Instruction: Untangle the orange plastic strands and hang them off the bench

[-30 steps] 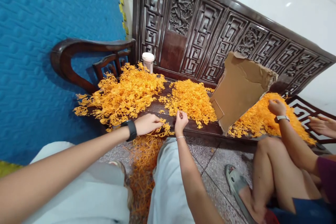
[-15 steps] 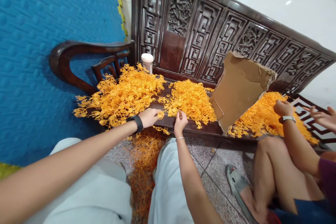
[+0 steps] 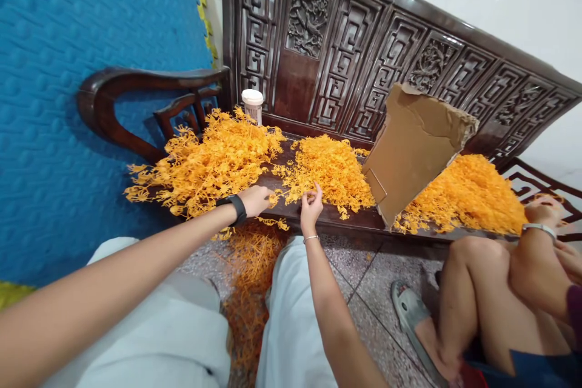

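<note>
Piece, orange and spindly, is being pinched by the left hand. Right hand is curling its fingers near that grip; whether it is grasping anything, cannot tell. Large orange heap is lying beyond and left of the left grip; middle orange heap is lying just beyond the right hand. Cardboard is standing right of both hands, white-lidded cup well beyond the left grip.
</note>
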`<state>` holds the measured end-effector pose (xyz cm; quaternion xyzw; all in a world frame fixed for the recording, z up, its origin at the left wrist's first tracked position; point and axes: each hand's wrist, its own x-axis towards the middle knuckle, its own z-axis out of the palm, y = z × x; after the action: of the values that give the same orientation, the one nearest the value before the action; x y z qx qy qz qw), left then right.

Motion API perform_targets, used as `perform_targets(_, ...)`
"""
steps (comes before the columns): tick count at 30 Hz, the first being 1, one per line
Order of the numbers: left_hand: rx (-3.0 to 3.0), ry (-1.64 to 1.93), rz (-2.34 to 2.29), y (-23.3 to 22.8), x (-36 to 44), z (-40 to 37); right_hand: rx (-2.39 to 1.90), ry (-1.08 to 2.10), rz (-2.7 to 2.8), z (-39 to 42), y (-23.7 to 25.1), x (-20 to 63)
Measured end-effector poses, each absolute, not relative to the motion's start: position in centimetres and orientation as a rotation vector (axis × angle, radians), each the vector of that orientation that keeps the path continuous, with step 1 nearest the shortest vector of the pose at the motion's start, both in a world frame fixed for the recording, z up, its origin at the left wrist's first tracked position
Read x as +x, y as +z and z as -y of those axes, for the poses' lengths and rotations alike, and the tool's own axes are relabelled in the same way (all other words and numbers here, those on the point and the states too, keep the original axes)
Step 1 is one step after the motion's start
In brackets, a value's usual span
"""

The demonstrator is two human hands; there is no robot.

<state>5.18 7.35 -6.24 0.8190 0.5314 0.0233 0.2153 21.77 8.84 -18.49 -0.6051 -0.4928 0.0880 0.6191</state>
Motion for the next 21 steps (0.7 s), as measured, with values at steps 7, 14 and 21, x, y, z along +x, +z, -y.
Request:
perform_targets(7, 2.223, 0.010, -1.482, -5.9, 4.3, -6.6, -1.377, 0.154, 1.340, -8.5, -18.6, 21.9)
perform_targets(14, 2.190, 0.084, -1.500, -6.1, 4.3, -7.2, -1.378, 0.187, 1.491, -8.2, -18.5, 22.0)
perform_targets(21, 2.191, 0.141, -1.448, -5.3, 3.8, -6.7, -1.328, 0.230, 1.491, -8.4, -19.0, 21.9)
